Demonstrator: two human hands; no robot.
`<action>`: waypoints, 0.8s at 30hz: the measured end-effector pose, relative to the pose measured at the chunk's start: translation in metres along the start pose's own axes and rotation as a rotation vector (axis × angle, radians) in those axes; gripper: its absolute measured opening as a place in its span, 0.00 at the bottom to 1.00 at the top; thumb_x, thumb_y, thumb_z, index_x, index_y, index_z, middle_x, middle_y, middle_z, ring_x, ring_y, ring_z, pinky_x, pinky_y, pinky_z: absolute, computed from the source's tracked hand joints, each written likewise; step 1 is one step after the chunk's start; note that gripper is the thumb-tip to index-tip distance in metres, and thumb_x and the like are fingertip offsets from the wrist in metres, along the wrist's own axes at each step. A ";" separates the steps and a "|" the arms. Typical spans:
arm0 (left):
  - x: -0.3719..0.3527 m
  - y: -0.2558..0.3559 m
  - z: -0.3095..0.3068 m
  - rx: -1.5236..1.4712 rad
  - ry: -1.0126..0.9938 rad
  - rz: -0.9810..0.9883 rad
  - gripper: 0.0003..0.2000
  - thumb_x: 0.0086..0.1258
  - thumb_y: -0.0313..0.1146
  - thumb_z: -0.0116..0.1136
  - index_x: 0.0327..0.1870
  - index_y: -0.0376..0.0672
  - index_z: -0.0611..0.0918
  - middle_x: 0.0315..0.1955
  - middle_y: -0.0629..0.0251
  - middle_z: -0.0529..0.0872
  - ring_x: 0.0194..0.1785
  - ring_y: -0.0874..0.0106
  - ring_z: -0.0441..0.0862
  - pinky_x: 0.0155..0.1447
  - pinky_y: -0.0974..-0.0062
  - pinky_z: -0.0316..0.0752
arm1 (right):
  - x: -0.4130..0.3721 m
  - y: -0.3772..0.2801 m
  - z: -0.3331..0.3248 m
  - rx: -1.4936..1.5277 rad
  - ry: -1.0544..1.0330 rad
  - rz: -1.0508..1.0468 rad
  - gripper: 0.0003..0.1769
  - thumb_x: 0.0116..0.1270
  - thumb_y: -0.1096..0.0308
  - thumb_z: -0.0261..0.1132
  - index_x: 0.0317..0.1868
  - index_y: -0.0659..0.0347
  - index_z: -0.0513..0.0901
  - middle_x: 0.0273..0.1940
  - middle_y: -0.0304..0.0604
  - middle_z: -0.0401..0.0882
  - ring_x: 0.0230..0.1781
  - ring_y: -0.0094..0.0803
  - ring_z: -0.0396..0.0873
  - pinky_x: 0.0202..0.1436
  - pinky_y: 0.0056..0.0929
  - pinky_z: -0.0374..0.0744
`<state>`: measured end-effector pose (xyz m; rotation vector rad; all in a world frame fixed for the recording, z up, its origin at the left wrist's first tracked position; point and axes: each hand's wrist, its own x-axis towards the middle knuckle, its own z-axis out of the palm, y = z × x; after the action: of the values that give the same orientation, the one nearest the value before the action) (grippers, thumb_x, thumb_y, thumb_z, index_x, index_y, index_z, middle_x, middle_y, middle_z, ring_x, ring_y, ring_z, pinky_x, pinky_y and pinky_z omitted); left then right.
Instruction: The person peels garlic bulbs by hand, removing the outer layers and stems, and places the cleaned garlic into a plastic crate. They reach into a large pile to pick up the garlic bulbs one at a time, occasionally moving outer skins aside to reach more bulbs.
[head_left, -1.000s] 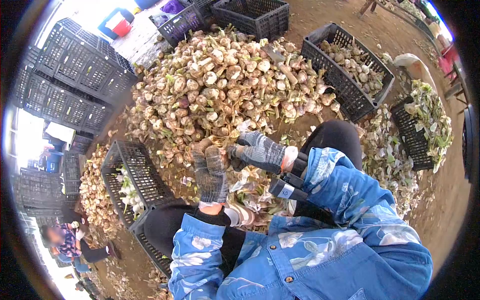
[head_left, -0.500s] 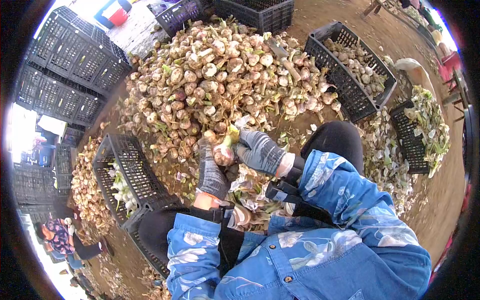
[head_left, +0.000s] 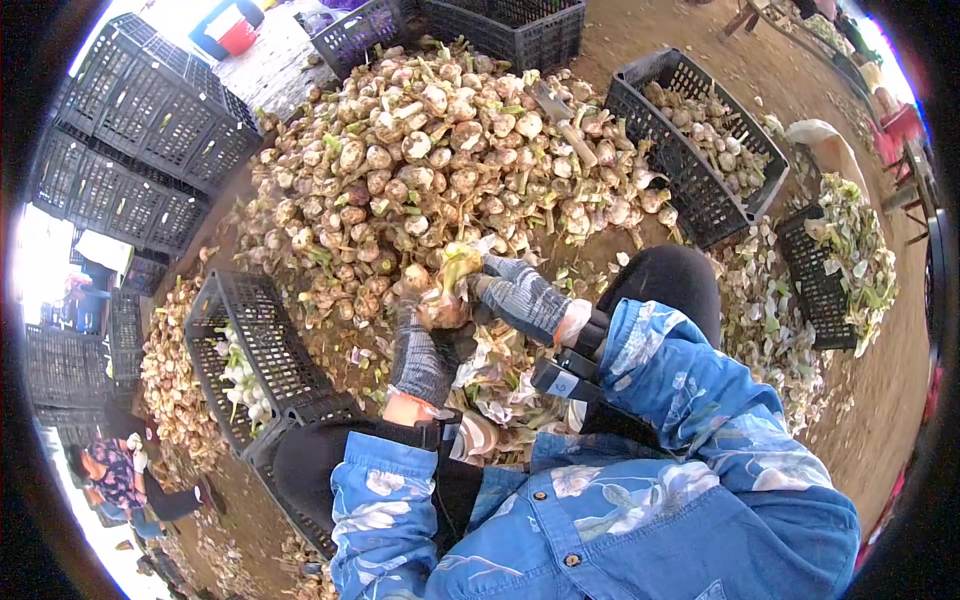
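Note:
In my gloved left hand (head_left: pixel 418 350) is a garlic bulb (head_left: pixel 440 310), held low in front of the pile. Gloved too, my right hand (head_left: pixel 525 297) pinches the yellowish outer skin (head_left: pixel 460 262) at the top of this bulb. The skin stands partly away from the bulb but still seems joined to it. Beyond both hands rises a large heap of unpeeled garlic (head_left: pixel 400 170) with stalks and dirt on it. Loose peelings (head_left: pixel 500 385) lie below the hands, between my knees. My fingertips are partly hidden behind the bulb and skin.
A black crate (head_left: pixel 290 350) at my left holds whitish peeled garlic (head_left: pixel 240 375). Another crate (head_left: pixel 700 150) at the right holds small bulbs. A knife-like tool (head_left: pixel 575 140) lies on the heap. Crates (head_left: pixel 150 130) are stacked at far left; a person (head_left: pixel 120 470) sits below them.
My right hand has drawn the skin outward and slightly up, so more of it is spread above the bulb. My left hand keeps hold of the bulb, nearly in place.

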<state>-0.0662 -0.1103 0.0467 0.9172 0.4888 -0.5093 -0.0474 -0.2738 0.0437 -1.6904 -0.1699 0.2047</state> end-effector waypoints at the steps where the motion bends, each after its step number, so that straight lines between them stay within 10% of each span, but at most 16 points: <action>1: 0.001 0.002 0.000 -0.055 -0.038 -0.058 0.28 0.65 0.58 0.41 0.54 0.42 0.71 0.43 0.59 0.79 0.43 0.62 0.78 0.49 0.65 0.74 | -0.007 -0.009 -0.004 0.162 -0.048 0.079 0.14 0.66 0.65 0.50 0.45 0.64 0.75 0.32 0.36 0.78 0.28 0.20 0.76 0.31 0.21 0.75; 6: -0.003 -0.003 0.004 0.069 -0.167 0.075 0.27 0.64 0.56 0.45 0.53 0.42 0.72 0.44 0.60 0.79 0.47 0.63 0.78 0.51 0.66 0.75 | -0.009 -0.020 -0.005 0.218 -0.040 0.057 0.14 0.67 0.65 0.49 0.46 0.63 0.75 0.33 0.37 0.78 0.27 0.22 0.76 0.33 0.22 0.77; 8: -0.012 0.004 0.014 0.050 0.012 0.100 0.19 0.64 0.53 0.48 0.44 0.48 0.77 0.32 0.70 0.81 0.28 0.74 0.78 0.31 0.79 0.76 | -0.005 -0.012 -0.003 0.338 -0.048 0.071 0.14 0.68 0.65 0.49 0.46 0.63 0.75 0.34 0.38 0.78 0.26 0.23 0.76 0.33 0.23 0.77; 12: -0.003 0.022 0.018 -0.508 -0.009 -0.078 0.15 0.62 0.50 0.49 0.36 0.49 0.77 0.26 0.70 0.80 0.25 0.75 0.76 0.25 0.79 0.73 | 0.001 -0.006 -0.015 0.798 0.117 0.137 0.12 0.68 0.67 0.50 0.45 0.65 0.74 0.31 0.39 0.76 0.27 0.28 0.76 0.35 0.29 0.80; 14: -0.015 0.025 0.021 -0.305 0.108 -0.014 0.17 0.61 0.53 0.49 0.33 0.47 0.76 0.23 0.69 0.78 0.21 0.75 0.74 0.21 0.78 0.70 | -0.001 -0.014 -0.019 0.774 0.319 0.199 0.11 0.68 0.67 0.50 0.43 0.65 0.73 0.32 0.40 0.76 0.28 0.29 0.77 0.33 0.28 0.80; 16: -0.008 0.027 0.010 -0.245 -0.047 0.007 0.19 0.62 0.54 0.46 0.33 0.45 0.76 0.21 0.68 0.77 0.19 0.74 0.73 0.19 0.77 0.69 | -0.004 -0.004 -0.025 0.657 0.296 0.199 0.10 0.66 0.69 0.52 0.43 0.62 0.76 0.31 0.36 0.78 0.26 0.25 0.76 0.34 0.23 0.78; 18: -0.002 0.027 0.002 -0.287 0.063 -0.014 0.19 0.63 0.53 0.45 0.32 0.43 0.75 0.21 0.68 0.76 0.19 0.74 0.71 0.20 0.77 0.68 | -0.018 -0.004 -0.028 -0.784 -0.032 0.065 0.24 0.58 0.64 0.59 0.54 0.66 0.70 0.50 0.57 0.73 0.52 0.46 0.72 0.53 0.37 0.72; 24: 0.000 0.013 -0.010 0.015 0.019 0.237 0.17 0.66 0.44 0.47 0.37 0.35 0.75 0.23 0.68 0.74 0.25 0.77 0.72 0.30 0.83 0.69 | -0.012 -0.010 -0.030 -0.439 0.170 -0.257 0.31 0.56 0.61 0.61 0.59 0.65 0.64 0.56 0.62 0.67 0.60 0.50 0.64 0.61 0.37 0.65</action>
<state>-0.0598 -0.0954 0.0497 0.9806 0.3873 -0.2901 -0.0516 -0.3041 0.0579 -2.0894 -0.3190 -0.1827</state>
